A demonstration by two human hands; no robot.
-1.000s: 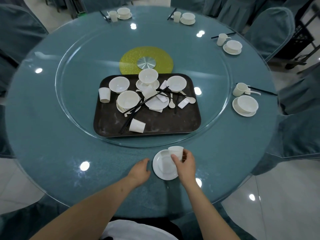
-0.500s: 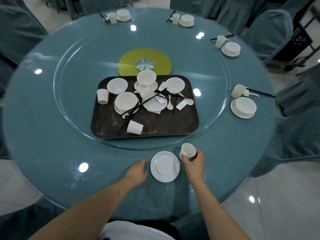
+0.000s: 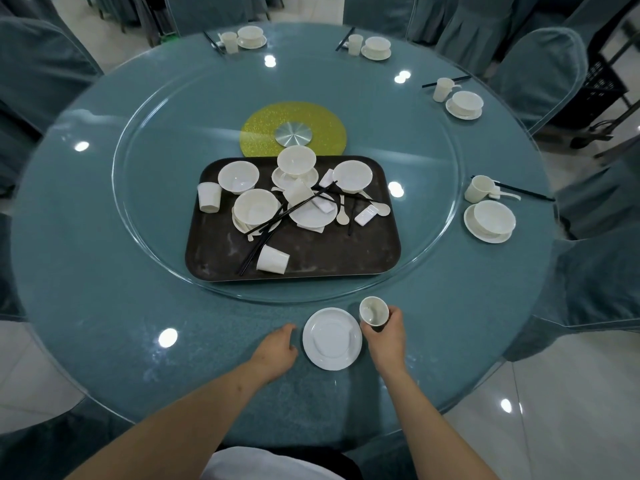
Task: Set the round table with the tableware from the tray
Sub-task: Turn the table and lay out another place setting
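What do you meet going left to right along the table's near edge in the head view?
Left hand → saucer → cup, gripped by the right hand.

You're in a restaurant banquet room. Big round table (image 3: 86,306) with a teal cloth under glass fills the frame, and a glass lazy Susan (image 3: 433,133) turns on a gold hub (image 3: 263,133) at centre. Matching teal-covered chairs (image 3: 540,74) ring the top and right edges. Identical white place settings (image 3: 490,220) repeat along the upper and right rim. A brown serving tray (image 3: 346,254) piled with tableware sits mid-frame. Glossy tile floor (image 3: 571,410) at lower right.
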